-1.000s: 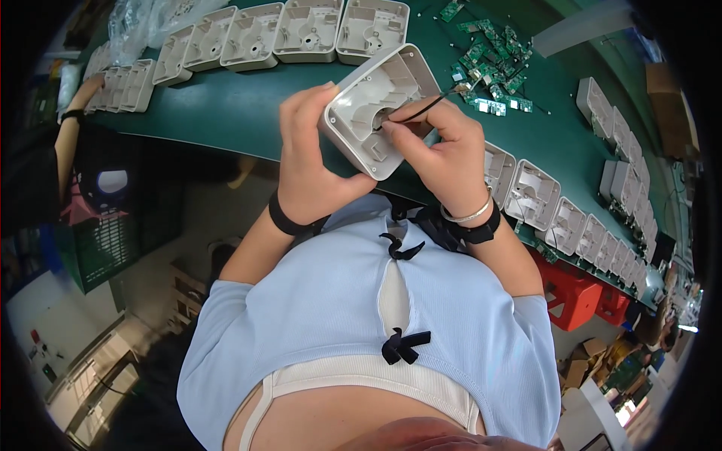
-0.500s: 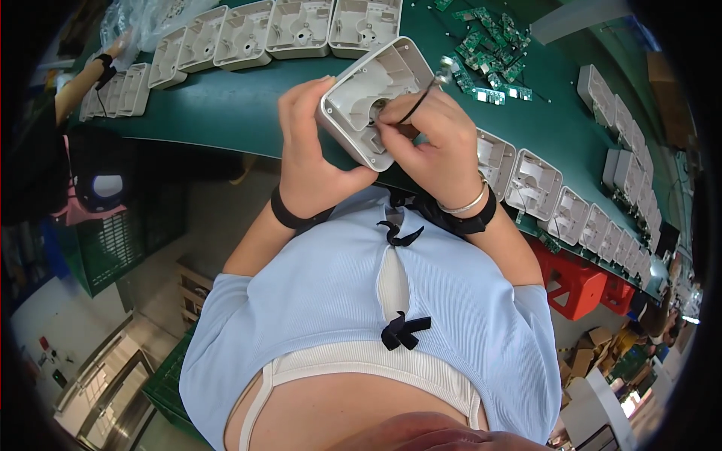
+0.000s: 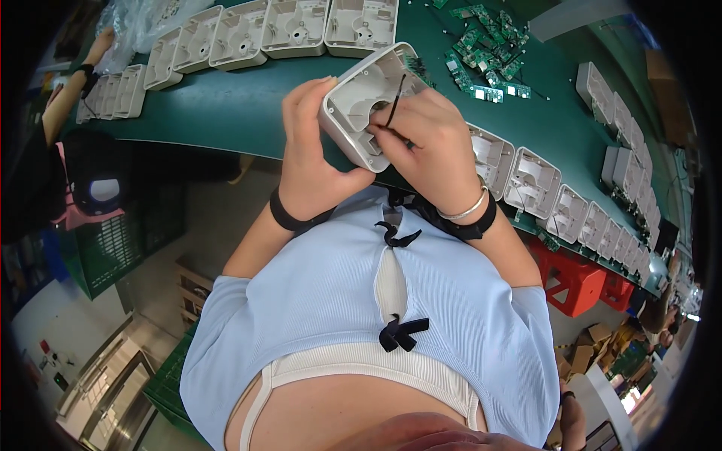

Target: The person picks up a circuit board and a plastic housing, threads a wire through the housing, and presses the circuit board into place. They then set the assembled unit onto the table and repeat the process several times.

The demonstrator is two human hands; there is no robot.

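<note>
My left hand [image 3: 310,150] grips a light-grey plastic housing [image 3: 347,119] by its side, thumb at the lower edge and fingers along the far left wall. The housing is tilted, its hollow inside facing me. My right hand [image 3: 429,143] reaches into it, thumb and forefinger pinched near the round recess in the middle. A thin black cable [image 3: 396,99] runs up from those fingertips. What sits at the fingertips is hidden. Some green circuit board [image 3: 418,71] shows just past the housing's far right corner, partly behind it.
Similar open housings [image 3: 295,28] line the far edge of the green table [image 3: 218,105], with more housings [image 3: 532,180] along the right. A pile of green circuit boards [image 3: 489,49] lies beyond my right hand. Another person's arm [image 3: 68,101] reaches in at left. Red stools [image 3: 568,282] stand below.
My right fingers have shifted slightly down and left inside the housing. The cable has swung more upright, and its metallic end no longer shows. Far left, the other person's arm has moved.
</note>
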